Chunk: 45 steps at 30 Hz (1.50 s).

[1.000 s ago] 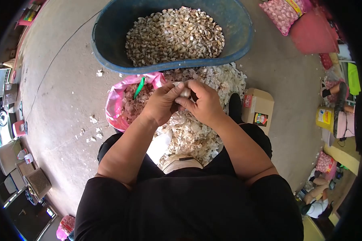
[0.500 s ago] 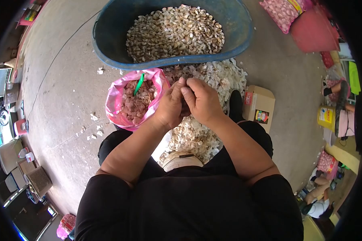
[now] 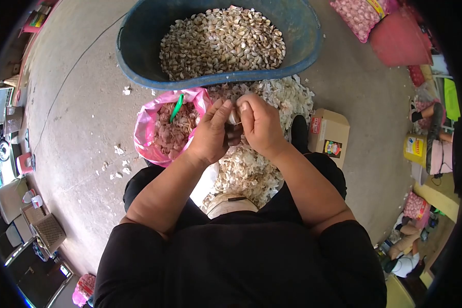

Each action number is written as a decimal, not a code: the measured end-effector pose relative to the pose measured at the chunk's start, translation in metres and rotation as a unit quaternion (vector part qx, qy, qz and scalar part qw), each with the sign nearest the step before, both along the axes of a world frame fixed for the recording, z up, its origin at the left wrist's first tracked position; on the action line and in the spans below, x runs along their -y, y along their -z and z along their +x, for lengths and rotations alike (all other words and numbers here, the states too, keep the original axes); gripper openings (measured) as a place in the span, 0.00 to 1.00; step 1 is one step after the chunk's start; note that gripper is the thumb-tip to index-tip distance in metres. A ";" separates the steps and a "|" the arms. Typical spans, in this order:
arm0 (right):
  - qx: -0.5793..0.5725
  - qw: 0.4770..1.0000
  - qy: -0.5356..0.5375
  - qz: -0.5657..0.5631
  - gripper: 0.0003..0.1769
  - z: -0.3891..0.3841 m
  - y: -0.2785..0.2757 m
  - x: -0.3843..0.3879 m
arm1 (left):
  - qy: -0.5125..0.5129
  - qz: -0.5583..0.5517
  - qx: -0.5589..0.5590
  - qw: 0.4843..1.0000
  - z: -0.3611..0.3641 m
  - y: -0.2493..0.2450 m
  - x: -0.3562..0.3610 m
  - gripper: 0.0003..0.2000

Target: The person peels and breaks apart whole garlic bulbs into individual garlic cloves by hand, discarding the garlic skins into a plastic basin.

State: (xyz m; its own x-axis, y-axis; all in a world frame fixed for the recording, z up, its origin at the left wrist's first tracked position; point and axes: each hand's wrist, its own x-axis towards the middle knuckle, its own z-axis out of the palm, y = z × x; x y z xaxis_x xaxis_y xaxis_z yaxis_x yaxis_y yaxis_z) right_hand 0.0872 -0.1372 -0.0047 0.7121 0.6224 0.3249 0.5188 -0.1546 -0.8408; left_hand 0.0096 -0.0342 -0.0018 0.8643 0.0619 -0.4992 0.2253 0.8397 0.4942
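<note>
Concrete floor (image 3: 77, 128), head view only. Hands together at frame centre, fingertips meeting. Left hand (image 3: 210, 136) and right hand (image 3: 262, 128) both pinched shut on garlic (image 3: 234, 117): small whitish piece, mostly hidden by thumbs. Can't tell whether bulb or single clove. Garlic held over peel pile (image 3: 246, 172), just at 6 o'clock of tub rim.

Blue tub (image 3: 138, 66) at 12 o'clock, loaded with cloves (image 3: 223, 43). Pink bag (image 3: 146, 128) at 9 o'clock of left hand, right beside it; contact or not, can't tell. Bag mouth open, brownish skins inside, green tool (image 3: 177, 108) sticking up in it. Peel pile spread from tub rim down toward lap, between knees.

Box (image 3: 331, 136) at 3 o'clock of right hand, near, not touching. Yellow bucket (image 3: 415, 149) further out at 3 o'clock, well apart. Pink net sack (image 3: 359, 18) at 1 o'clock, beyond tub. Loose scraps (image 3: 119, 151) on floor at 9 o'clock, near bag. Thin cable (image 3: 87, 51) across floor at 10 o'clock. Black shirt (image 3: 241, 267) filling 6 o'clock.
</note>
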 end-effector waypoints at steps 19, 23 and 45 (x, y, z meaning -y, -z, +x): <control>-0.529 0.839 -0.103 0.075 0.05 0.016 -0.003 0.013 | 0.079 0.288 0.061 0.952 0.002 0.005 -0.024 0.06; -0.662 0.719 -0.114 0.177 0.05 0.019 -0.002 0.012 | 0.062 0.134 0.046 0.988 0.003 0.003 -0.028 0.06; -0.629 0.768 0.022 0.117 0.09 0.027 0.002 0.013 | -0.021 0.039 -0.028 0.999 0.001 0.007 -0.033 0.03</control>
State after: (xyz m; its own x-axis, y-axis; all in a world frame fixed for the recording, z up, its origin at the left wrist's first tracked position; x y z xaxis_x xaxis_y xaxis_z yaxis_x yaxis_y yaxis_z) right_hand 0.1144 -0.1504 -0.0068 0.5722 0.6182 -0.5389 -0.7288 0.0820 -0.6798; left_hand 0.0102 -0.0016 -0.0087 0.8313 0.1378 -0.5384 0.2191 0.8090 0.5455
